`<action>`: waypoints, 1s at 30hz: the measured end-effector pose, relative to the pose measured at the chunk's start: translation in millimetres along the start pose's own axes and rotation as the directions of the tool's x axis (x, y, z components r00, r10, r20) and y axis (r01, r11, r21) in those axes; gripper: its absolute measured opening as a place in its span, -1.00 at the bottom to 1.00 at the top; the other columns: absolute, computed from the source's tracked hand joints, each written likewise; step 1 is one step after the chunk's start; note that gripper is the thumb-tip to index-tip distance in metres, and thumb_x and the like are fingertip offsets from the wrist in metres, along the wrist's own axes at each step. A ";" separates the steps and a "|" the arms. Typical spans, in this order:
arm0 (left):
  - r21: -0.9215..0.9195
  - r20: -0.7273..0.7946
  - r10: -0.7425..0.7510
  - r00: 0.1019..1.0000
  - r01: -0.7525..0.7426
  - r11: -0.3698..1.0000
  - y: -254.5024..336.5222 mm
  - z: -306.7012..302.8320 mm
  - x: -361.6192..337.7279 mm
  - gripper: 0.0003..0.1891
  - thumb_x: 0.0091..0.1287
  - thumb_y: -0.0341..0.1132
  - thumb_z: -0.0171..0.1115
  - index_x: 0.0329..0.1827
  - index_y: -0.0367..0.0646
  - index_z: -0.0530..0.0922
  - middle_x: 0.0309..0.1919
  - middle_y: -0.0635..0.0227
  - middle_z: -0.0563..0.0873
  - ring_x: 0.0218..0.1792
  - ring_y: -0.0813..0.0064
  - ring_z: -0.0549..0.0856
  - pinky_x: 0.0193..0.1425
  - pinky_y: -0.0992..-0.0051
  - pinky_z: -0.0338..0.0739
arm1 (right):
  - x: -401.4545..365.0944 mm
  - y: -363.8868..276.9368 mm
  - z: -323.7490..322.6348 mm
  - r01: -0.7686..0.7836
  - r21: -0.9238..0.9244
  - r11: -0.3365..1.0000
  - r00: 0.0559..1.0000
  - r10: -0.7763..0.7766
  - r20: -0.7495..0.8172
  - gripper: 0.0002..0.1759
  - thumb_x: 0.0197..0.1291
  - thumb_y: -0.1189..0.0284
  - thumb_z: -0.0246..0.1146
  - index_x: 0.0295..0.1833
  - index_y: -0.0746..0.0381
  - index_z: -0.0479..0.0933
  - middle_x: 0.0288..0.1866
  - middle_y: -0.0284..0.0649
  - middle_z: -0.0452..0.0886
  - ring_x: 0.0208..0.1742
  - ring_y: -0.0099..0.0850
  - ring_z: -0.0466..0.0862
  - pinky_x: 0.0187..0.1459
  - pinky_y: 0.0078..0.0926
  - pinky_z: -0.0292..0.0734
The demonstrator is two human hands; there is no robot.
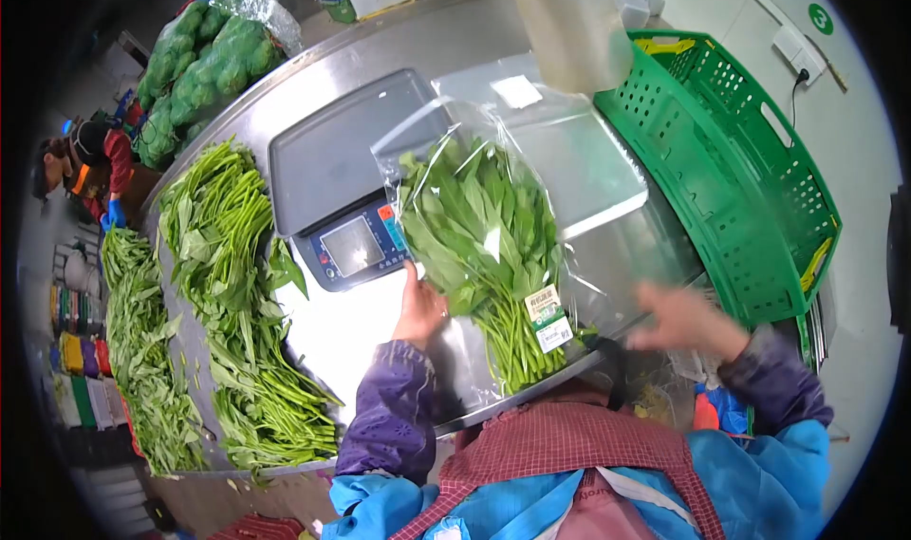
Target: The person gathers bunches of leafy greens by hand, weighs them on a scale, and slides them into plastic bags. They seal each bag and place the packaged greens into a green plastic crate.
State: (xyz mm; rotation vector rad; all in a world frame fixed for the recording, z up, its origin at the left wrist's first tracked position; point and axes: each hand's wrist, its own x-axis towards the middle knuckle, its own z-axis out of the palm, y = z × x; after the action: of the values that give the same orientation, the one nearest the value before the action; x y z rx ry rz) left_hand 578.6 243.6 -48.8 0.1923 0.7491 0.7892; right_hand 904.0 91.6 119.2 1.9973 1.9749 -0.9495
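Note:
A clear plastic bag of leafy green vegetables [484, 227] lies on the metal table, leaves toward the far side and stems toward me. A printed label [548, 320] is stuck on its lower right. My left hand [418, 308] is against the bag's left edge, thumb stretched up and apart; its other fingers are partly hidden beside the bag. To the right of the bag, my right hand [691, 320] is blurred, with fingers apart and nothing in them. Beyond my left hand sits a digital scale [351, 241] with a grey tray [351, 141].
Loose greens lie in two long piles [251, 331] [142, 350] on the left. A green crate [731, 179] stands at the right. Plastic bags [579, 160] lie beyond the bagged greens, near a pale cylinder [569, 27]. Netted green produce [209, 61] and another person [95, 160] are at far left.

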 end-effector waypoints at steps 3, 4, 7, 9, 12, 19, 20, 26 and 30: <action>-0.133 0.328 -0.024 0.944 0.072 0.989 0.2 -40.7 4.9 -0.32 0.28 0.16 -0.02 0.27 -0.19 0.22 0.12 0.23 0.47 0.14 0.28 0.42 0.22 0.31 0.28 | -26.6 31.8 112.0 0.197 0.313 0.929 0.964 -0.242 0.112 -0.51 0.02 0.20 0.18 0.10 0.08 0.39 -0.13 -0.06 0.56 -0.14 -0.04 0.57 -0.19 -0.12 0.47; -0.130 0.318 -0.038 0.947 0.083 0.988 -2.9 -41.4 4.3 -0.32 0.28 0.16 -0.02 0.27 -0.19 0.22 0.12 0.23 0.47 0.14 0.28 0.42 0.22 0.31 0.28 | -37.1 46.2 131.9 0.027 0.242 0.970 0.981 -0.072 0.179 -0.58 0.00 0.23 0.17 0.02 0.10 0.46 -0.15 -0.06 0.57 -0.17 -0.05 0.58 -0.21 -0.12 0.48; 0.290 0.057 0.224 0.973 -0.230 0.929 -8.1 -2.4 -5.0 -0.45 0.20 -0.24 0.24 0.21 -0.15 0.25 0.05 0.28 0.49 -0.02 0.42 0.52 0.09 0.48 0.40 | -99.0 146.9 222.3 -0.228 -0.158 0.961 0.906 0.269 0.326 -0.72 -0.01 0.28 0.16 -0.20 0.17 0.58 -0.22 -0.06 0.59 -0.23 -0.02 0.58 -0.25 -0.10 0.48; 0.397 0.043 0.251 0.967 -0.247 0.884 -12.8 14.4 10.3 -0.47 0.20 -0.29 0.24 0.20 -0.19 0.26 0.04 0.25 0.49 -0.03 0.41 0.53 0.07 0.48 0.42 | -116.9 169.0 221.0 -0.159 -0.175 0.972 0.894 0.217 0.393 -0.68 0.00 0.25 0.17 -0.14 0.18 0.56 -0.22 -0.05 0.59 -0.22 -0.01 0.59 -0.23 -0.11 0.48; 0.495 0.014 0.257 0.966 -0.230 0.838 -11.5 37.3 17.8 -0.55 0.20 -0.41 0.22 0.14 -0.30 0.31 0.00 0.19 0.52 -0.01 0.41 0.54 0.06 0.45 0.44 | -69.3 83.4 138.1 -0.152 0.194 0.969 0.983 0.129 0.129 -0.51 0.05 0.12 0.19 0.03 0.20 0.46 -0.20 -0.03 0.59 -0.14 -0.04 0.59 -0.14 -0.16 0.49; 0.262 0.136 0.242 0.961 -0.270 0.926 15.4 78.1 6.6 -0.53 0.24 -0.32 0.21 0.18 -0.26 0.31 0.03 0.24 0.53 0.00 0.39 0.56 0.08 0.43 0.49 | -31.7 26.8 184.6 -0.141 0.901 0.410 0.989 0.108 0.105 -0.36 0.10 0.15 0.20 0.17 0.36 0.27 -0.33 -0.14 0.56 -0.49 -0.37 0.55 -0.51 -0.49 0.43; 0.212 0.148 0.207 0.967 -0.235 0.948 22.3 71.9 13.4 -0.53 0.25 -0.31 0.19 0.19 -0.24 0.30 0.03 0.25 0.54 0.00 0.38 0.56 0.07 0.41 0.50 | -46.3 33.1 180.0 -0.289 0.864 0.412 0.955 0.182 0.233 -0.36 0.08 0.17 0.21 0.17 0.34 0.27 -0.35 -0.19 0.53 -0.53 -0.46 0.49 -0.56 -0.58 0.38; -0.002 0.259 0.083 0.962 -0.086 0.996 21.3 89.0 27.9 -0.65 0.27 -0.29 0.17 0.08 -0.23 0.44 -0.03 0.24 0.58 -0.04 0.39 0.60 0.05 0.39 0.54 | -121.8 139.1 246.5 -0.393 -0.039 0.919 0.881 0.388 0.270 -0.33 -0.01 0.09 0.25 0.13 0.33 0.36 -0.21 0.03 0.58 -0.30 -0.16 0.63 -0.29 -0.25 0.51; 0.017 0.301 0.021 0.954 -0.028 0.999 2.7 102.6 33.1 -0.62 0.28 -0.27 0.15 0.12 -0.23 0.40 -0.03 0.23 0.58 -0.04 0.36 0.61 0.00 0.35 0.58 | -66.4 107.8 135.2 -0.394 0.440 0.807 0.846 0.506 -0.170 -0.43 0.05 0.13 0.20 0.05 0.35 0.43 -0.06 0.01 0.55 0.01 -0.17 0.55 0.00 -0.27 0.43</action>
State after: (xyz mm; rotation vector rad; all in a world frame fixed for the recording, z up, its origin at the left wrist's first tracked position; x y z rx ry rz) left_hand 661.7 280.2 9.5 0.3337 0.4676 0.7548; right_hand 969.5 -48.2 17.0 2.7973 1.3545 -1.0359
